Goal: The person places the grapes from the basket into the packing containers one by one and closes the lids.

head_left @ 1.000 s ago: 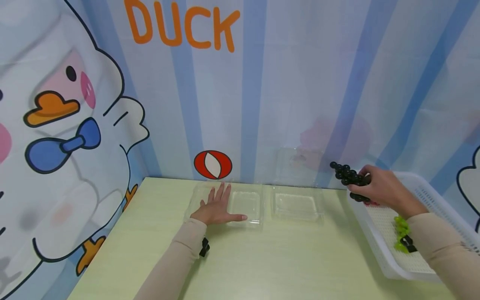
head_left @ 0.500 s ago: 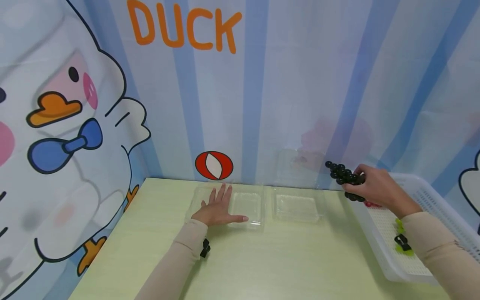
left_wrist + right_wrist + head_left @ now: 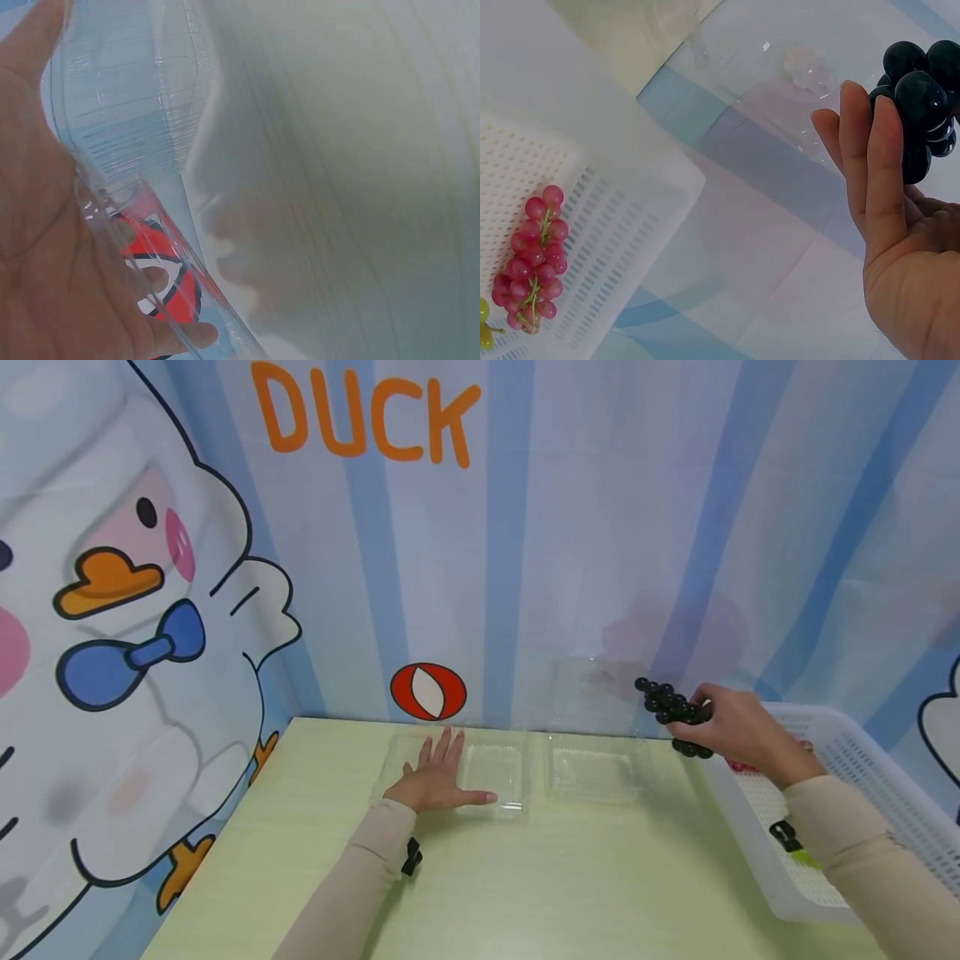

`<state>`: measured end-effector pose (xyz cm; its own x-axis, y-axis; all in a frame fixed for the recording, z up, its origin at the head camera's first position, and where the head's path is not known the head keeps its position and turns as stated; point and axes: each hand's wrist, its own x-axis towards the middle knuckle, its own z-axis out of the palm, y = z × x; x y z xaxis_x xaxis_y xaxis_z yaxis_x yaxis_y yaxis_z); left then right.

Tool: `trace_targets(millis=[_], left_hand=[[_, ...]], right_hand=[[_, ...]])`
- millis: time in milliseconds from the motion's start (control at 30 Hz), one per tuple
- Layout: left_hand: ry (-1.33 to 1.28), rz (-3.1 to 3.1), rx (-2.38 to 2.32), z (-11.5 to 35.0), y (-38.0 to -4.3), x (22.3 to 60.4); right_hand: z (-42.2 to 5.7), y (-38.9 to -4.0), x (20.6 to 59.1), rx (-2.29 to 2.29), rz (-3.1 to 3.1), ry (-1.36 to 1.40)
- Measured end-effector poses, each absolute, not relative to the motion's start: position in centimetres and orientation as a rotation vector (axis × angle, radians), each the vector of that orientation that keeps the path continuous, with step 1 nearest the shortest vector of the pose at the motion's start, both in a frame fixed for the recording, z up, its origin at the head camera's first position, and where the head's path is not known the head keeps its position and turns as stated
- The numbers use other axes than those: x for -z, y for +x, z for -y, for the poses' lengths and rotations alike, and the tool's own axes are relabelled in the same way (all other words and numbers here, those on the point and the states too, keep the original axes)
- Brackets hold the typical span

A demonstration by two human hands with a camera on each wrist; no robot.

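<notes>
My right hand [image 3: 731, 727] pinches a bunch of black grapes [image 3: 663, 697] in the air, just left of the white basket [image 3: 750, 852]. The right wrist view shows the dark round grapes [image 3: 922, 101] between thumb and fingers of that hand [image 3: 900, 232]. My left hand [image 3: 433, 783] lies with spread, straight fingers over the lid side of an unfolded clear plastic clamshell box [image 3: 517, 808]. In the left wrist view, the palm [image 3: 45, 232] is against the transparent plastic [image 3: 131, 97]. A second clear clamshell box [image 3: 637, 792] stands to its right, lid raised against the backdrop.
Inside the basket lie a bunch of red grapes [image 3: 536, 262] and some green grapes [image 3: 806, 858], partly hidden by my right sleeve. A duck-printed striped curtain [image 3: 585, 527] rises behind the pale wooden table [image 3: 570, 885].
My right hand has moved left with the black grapes, from over the basket's edge to beside it, nearer the second box. My left hand stays in place.
</notes>
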<state>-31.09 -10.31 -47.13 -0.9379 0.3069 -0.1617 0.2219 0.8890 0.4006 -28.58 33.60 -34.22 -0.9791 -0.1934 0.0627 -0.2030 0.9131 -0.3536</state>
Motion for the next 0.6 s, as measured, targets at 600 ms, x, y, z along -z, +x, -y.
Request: trace_targets(millis=[600], left_hand=[[0.406,-2.834,-0.576,10.4,-31.2,47.2]], right_hand=[[-30.7,-28.9,34.2,-0.585,3.022,0.397]])
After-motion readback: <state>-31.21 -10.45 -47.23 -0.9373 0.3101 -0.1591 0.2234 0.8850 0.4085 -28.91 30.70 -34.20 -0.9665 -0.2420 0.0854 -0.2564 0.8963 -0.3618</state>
